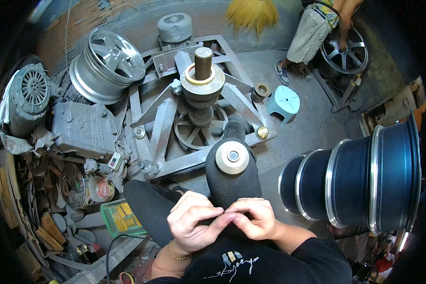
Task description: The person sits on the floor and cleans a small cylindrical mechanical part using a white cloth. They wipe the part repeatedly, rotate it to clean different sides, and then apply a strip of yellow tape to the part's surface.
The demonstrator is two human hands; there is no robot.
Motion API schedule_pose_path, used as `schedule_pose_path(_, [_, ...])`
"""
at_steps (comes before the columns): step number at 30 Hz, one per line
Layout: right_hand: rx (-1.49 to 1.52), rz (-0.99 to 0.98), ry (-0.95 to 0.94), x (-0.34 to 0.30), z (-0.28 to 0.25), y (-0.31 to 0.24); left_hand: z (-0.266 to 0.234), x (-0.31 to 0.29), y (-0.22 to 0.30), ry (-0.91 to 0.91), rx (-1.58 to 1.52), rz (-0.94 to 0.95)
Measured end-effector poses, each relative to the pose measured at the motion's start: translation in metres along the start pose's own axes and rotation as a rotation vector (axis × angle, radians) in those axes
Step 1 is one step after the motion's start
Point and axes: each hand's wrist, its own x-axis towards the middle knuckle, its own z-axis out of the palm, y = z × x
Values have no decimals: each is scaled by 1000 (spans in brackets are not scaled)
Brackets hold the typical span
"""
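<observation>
Above my lap, my left hand (194, 221) and my right hand (255, 218) meet with thumbs and index fingers pinched tip to tip. Whatever lies between the fingertips is too small or hidden to make out. Just beyond them, a round pale-metal cap (232, 157) with a bolt-like centre rests on my knee in black trousers. Further ahead stands a grey steel frame (163, 120) carrying an upright threaded shaft (203, 64) with a flanged hub. A brass-coloured nut (262, 132) sits on the frame's right corner.
On the right rises a stack of wheel rims (348, 180). A silver rim (106, 66), grey motor (28, 94) and gearbox (83, 128) crowd the left. A green basket (110, 220) is near my leg. Beyond a blue stool (284, 102), another person (312, 35) handles a spoked wheel (345, 52).
</observation>
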Motion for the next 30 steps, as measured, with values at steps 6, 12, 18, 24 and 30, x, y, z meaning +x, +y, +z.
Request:
schedule_pose_path(6, [1,-3,-60,3,2,1,-9,-6,4,21,14,-14])
schedule_pose_path(12, [160,138,-175,-3,7,-1,-11,-11,1,13,97,9])
schedule_pose_path(18, [242,163,-218,-4,11,-1,-10,-11,3,49,85,-11])
schedule_pose_path(24, [274,154,-210,-7,19,5,-6,-13,5,126,49,-58])
schedule_pose_path(30, [256,134,-215,-5,21,4,-4,-15,4,164,19,-55])
